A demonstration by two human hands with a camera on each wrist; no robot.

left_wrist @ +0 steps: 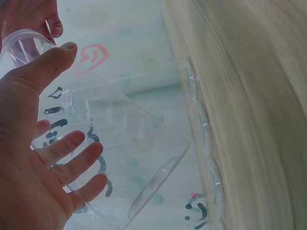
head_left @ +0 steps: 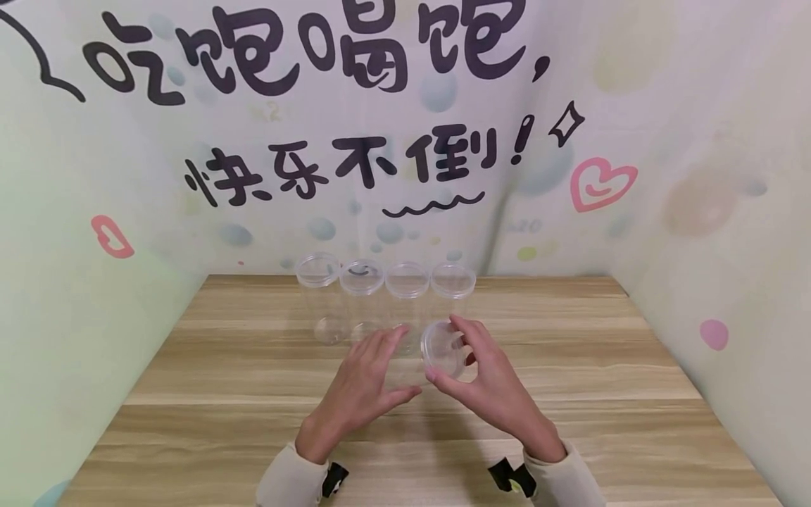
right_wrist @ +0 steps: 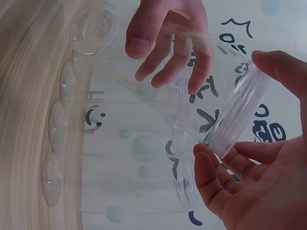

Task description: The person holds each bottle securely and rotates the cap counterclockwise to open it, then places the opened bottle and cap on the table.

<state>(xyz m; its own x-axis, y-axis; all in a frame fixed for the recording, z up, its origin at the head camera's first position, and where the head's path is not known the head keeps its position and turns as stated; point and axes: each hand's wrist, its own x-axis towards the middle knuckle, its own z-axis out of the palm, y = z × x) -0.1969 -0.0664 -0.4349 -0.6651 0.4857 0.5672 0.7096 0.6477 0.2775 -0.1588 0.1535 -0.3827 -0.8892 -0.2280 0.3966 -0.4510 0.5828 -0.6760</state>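
Observation:
A clear plastic jar with a ribbed round lid is tilted in front of me. My right hand grips it at the lid, thumb on one side and fingertips on the other, also visible in the right wrist view around the lid's ribbed edge. The jar's round base points away from that hand. Beside the transparent body, my left hand has its fingers and thumb spread; whether it touches the wall I cannot tell. In the left wrist view the left fingers are loosely bent near the jar body.
Several similar clear jars stand upright in a row behind the hands, among them a leftmost jar and a rightmost jar. They rest on a wood-grain table. A printed backdrop rises behind and along both sides.

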